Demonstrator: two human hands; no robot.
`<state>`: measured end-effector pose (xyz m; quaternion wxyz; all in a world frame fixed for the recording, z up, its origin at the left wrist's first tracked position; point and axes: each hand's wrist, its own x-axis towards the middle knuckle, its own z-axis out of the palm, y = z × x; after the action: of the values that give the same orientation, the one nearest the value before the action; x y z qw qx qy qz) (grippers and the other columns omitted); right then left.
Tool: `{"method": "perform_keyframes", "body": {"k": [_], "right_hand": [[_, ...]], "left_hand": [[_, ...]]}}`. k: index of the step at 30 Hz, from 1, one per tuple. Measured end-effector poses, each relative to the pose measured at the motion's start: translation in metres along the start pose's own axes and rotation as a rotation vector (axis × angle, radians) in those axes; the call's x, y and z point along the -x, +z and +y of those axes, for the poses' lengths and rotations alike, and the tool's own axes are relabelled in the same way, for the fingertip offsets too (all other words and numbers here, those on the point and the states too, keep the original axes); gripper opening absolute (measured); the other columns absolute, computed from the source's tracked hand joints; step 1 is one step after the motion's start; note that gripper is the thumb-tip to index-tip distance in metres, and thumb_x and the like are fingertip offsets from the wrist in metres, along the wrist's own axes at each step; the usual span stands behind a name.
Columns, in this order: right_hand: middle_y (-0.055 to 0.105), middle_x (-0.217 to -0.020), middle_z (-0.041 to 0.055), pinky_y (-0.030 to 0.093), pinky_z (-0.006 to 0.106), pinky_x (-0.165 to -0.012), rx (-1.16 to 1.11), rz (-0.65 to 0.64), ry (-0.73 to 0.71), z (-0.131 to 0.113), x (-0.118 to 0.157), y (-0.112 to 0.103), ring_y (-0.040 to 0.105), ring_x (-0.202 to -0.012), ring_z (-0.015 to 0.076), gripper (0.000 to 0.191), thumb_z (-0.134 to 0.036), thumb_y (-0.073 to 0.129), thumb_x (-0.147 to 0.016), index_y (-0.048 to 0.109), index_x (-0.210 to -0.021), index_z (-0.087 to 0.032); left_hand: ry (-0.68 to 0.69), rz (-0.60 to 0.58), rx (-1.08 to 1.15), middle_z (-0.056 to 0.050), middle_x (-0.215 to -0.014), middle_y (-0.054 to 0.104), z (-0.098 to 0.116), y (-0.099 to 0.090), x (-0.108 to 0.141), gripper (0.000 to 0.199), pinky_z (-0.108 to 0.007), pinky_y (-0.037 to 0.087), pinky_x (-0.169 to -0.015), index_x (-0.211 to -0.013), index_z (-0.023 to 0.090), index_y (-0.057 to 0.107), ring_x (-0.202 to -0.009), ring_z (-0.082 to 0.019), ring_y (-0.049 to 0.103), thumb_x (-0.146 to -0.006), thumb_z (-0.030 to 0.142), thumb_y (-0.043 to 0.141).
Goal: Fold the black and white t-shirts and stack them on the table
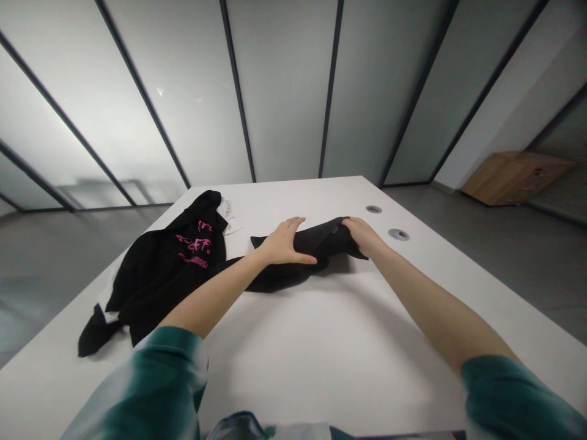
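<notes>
In the middle of the table, a black garment point(321, 239) is bunched up, its right part lifted off the tabletop. Its exact kind I cannot make out. My right hand point(360, 235) is closed on the raised right end. Over the left part of the same cloth is my left hand point(287, 243), fingers stretched and thumb spread apart; whether it touches the fabric is unclear. To the left lies a crumpled black top with pink lettering point(183, 250), partly behind my left forearm.
The white table point(321, 354) has two round cable grommets on its right side, one a grey grommet point(398, 234). White cloth point(228, 214) peeks out beneath the lettered top. Frosted glass panels point(284, 91) rise behind. A wooden cabinet point(509, 176) stands at far right.
</notes>
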<state>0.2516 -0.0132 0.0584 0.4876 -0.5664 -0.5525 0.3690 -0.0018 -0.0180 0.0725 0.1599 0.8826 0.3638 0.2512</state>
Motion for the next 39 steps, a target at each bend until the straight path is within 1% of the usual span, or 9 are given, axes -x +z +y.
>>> {"method": "perform_keyframes", "body": {"k": [4, 9, 15, 19, 23, 26, 28, 34, 39], "right_hand": [[0.064, -0.066, 0.0001, 0.044, 0.029, -0.067, 0.114, 0.006, -0.045, -0.022, 0.005, 0.0, 0.059, -0.074, 0.021, 0.02, -0.037, 0.052, -0.074, 0.059, -0.066, -0.02], [0.066, -0.069, 0.0025, 0.047, 0.031, -0.07, 0.208, -0.003, 0.033, -0.028, -0.005, -0.016, 0.062, -0.076, 0.0236, 0.026, -0.044, 0.056, -0.08, 0.064, -0.069, -0.021], [0.073, -0.094, 0.0061, 0.052, 0.033, -0.079, 0.323, -0.321, -0.051, -0.026, -0.009, -0.037, 0.065, -0.089, 0.0241, 0.029, -0.043, 0.069, -0.076, 0.069, -0.095, -0.021], [0.074, -0.091, 0.004, 0.052, 0.031, -0.073, 0.478, -0.418, -0.116, -0.02, -0.014, -0.045, 0.066, -0.083, 0.023, 0.025, -0.027, 0.064, -0.072, 0.07, -0.096, -0.02], [0.072, -0.078, 0.005, 0.049, 0.03, -0.068, 0.728, -0.201, -0.252, -0.014, -0.018, -0.059, 0.065, -0.075, 0.0221, 0.019, -0.026, 0.053, -0.079, 0.071, -0.08, -0.019], [0.074, -0.083, 0.0067, 0.049, 0.031, -0.072, 0.79, 0.015, -0.346, -0.008, -0.016, -0.075, 0.066, -0.079, 0.0235, 0.024, -0.025, 0.049, -0.081, 0.073, -0.083, -0.019], [0.075, -0.086, 0.0072, 0.049, 0.033, -0.076, 0.774, 0.155, -0.363, -0.004, -0.012, -0.084, 0.067, -0.082, 0.0249, 0.025, -0.025, 0.05, -0.08, 0.073, -0.087, -0.02], [0.071, -0.096, 0.0107, 0.048, 0.038, -0.085, 0.39, 0.594, -0.383, -0.025, -0.008, -0.086, 0.064, -0.093, 0.0263, 0.023, -0.027, 0.047, -0.087, 0.067, -0.096, -0.019], [0.066, -0.093, 0.0093, 0.046, 0.035, -0.08, 0.184, 0.63, -0.447, -0.085, -0.03, -0.097, 0.058, -0.093, 0.0239, 0.015, -0.029, 0.049, -0.091, 0.062, -0.092, -0.022]], "left_hand": [[-0.052, 0.102, -0.25, -0.017, -0.146, 0.046, 0.02, 0.015, 0.007, 0.072, -0.048, 0.04, -0.11, -0.14, 0.016, 0.047, -0.134, -0.035, 0.044, -0.075, 0.037, 0.07], [-0.211, 0.171, -0.086, -0.01, -0.108, 0.067, -0.01, -0.015, 0.0, 0.027, -0.036, 0.049, -0.094, -0.099, 0.017, 0.071, -0.101, -0.025, 0.063, -0.078, 0.025, 0.055], [-0.464, 0.208, 0.267, -0.005, -0.083, 0.069, -0.049, -0.041, -0.009, 0.02, -0.035, 0.049, -0.082, -0.083, 0.018, 0.067, -0.083, -0.022, 0.064, -0.081, 0.031, 0.052], [-0.412, 0.213, 0.374, -0.004, -0.084, 0.068, -0.057, -0.043, -0.01, 0.028, -0.032, 0.049, -0.078, -0.088, 0.018, 0.066, -0.081, -0.021, 0.062, -0.084, 0.044, 0.054], [-0.249, -0.007, 0.186, -0.004, -0.087, 0.069, -0.064, -0.052, -0.001, 0.041, -0.032, 0.048, -0.075, -0.095, 0.019, 0.067, -0.082, -0.022, 0.062, -0.072, 0.053, 0.07], [-0.197, -0.204, -0.002, -0.003, -0.078, 0.068, -0.071, -0.057, 0.01, 0.028, -0.031, 0.046, -0.072, -0.083, 0.02, 0.068, -0.076, -0.021, 0.061, -0.072, 0.045, 0.068], [-0.177, -0.227, -0.102, -0.003, -0.073, 0.066, -0.072, -0.059, 0.016, 0.02, -0.031, 0.045, -0.072, -0.075, 0.02, 0.066, -0.074, -0.021, 0.06, -0.077, 0.039, 0.06], [-0.186, 0.199, -0.013, -0.001, -0.069, 0.058, -0.054, -0.086, 0.002, 0.022, -0.029, 0.046, -0.069, -0.091, 0.019, 0.063, -0.07, -0.018, 0.056, -0.088, 0.034, 0.046], [-0.178, 0.56, 0.281, 0.002, -0.068, 0.052, -0.037, -0.139, -0.03, 0.025, -0.024, 0.047, -0.062, -0.105, 0.021, 0.055, -0.065, -0.014, 0.058, -0.093, 0.042, 0.053]]}}
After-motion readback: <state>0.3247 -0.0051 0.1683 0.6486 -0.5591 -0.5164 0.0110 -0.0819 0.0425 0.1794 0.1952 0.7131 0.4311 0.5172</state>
